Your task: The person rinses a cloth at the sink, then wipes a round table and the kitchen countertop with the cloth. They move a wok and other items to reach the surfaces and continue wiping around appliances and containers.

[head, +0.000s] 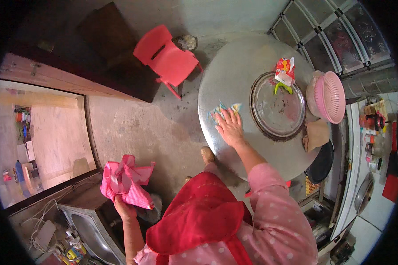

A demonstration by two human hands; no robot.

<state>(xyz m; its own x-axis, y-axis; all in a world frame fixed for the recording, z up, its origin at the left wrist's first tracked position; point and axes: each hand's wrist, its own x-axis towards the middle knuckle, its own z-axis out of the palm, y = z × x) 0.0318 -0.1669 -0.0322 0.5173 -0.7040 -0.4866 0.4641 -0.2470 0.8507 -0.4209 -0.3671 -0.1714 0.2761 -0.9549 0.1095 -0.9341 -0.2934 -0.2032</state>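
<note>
My right hand lies flat with spread fingers on a patterned cloth, pressed against the round metal tabletop near its left edge. Off to the left, above the floor, my left hand holds a bunched pink checked cloth that hides most of its fingers. On the tabletop, right of my right hand, is a round metal tray with a dark rim. A green curved object and a red-and-white packet lie at its far side.
Pink plastic baskets and a folded brown cloth are at the table's right. A red chair stands beyond the table's left side. A metal sink is at the lower left. Jars stand on the counter at the right.
</note>
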